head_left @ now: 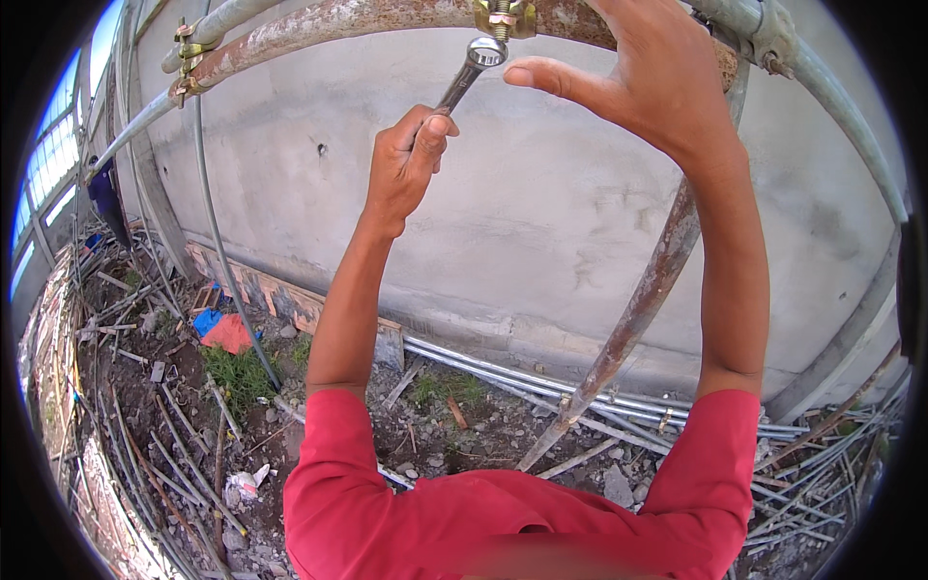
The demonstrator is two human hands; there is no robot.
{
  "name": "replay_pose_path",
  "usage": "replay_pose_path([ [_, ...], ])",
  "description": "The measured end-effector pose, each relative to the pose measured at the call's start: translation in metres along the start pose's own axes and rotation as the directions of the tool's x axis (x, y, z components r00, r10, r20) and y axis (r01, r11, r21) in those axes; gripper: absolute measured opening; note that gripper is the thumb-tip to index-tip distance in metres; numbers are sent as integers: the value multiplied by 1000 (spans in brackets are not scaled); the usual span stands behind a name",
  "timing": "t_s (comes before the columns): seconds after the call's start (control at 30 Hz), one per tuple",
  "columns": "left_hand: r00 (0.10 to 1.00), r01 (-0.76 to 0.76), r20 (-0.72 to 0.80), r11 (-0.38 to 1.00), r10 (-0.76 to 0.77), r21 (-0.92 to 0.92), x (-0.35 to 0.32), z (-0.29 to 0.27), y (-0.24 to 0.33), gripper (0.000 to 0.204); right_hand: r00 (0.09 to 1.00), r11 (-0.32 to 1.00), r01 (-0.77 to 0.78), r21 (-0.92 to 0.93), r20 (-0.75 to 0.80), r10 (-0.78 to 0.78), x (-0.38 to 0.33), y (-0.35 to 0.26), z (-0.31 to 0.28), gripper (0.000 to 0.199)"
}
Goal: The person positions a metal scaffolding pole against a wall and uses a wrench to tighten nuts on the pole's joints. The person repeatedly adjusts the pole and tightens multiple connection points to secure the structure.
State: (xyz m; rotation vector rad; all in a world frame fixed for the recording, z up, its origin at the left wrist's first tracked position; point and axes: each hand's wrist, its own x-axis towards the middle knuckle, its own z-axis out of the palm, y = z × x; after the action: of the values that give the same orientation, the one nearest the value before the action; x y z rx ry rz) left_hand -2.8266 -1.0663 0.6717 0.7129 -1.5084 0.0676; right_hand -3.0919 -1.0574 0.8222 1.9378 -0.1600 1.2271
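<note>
My left hand (411,159) is wrapped around a steel ring wrench (462,85). The wrench's ring end sits just below the threaded bolt of a brass-coloured scaffold clamp (522,19) at the top. Whether ring and bolt touch, I cannot tell. My right hand (657,82) is raised to the right of the clamp, in front of a rusty horizontal pipe (338,31). Its thumb sticks out toward the wrench's ring, and I see nothing in its grasp. The picture's upper edge cuts off some of its fingers.
A grey plastered wall (541,193) stands behind the pipes. One rusty diagonal pole (643,300) slopes down to rubble. Metal pipes (541,382) lie along the wall's foot, and more poles (193,464) litter the ground at left. Far left stands another person (106,198).
</note>
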Motion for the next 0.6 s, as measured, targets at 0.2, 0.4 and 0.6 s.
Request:
replay_pose_path([
  [0.2, 988, -119, 15, 811, 156, -572, 37, 110, -14, 63, 998, 998, -66, 4, 4, 66, 4, -3, 5, 61],
  [0.4, 984, -101, -61, 241, 167, -965, 47, 209, 28, 42, 999, 999, -46, -9, -29, 46, 8, -4, 9, 52],
  [0.6, 958, -230, -160, 308, 237, -923, 64, 219, 17, 16, 997, 991, -82, -104, 1, 83, 7, -12, 10, 46],
])
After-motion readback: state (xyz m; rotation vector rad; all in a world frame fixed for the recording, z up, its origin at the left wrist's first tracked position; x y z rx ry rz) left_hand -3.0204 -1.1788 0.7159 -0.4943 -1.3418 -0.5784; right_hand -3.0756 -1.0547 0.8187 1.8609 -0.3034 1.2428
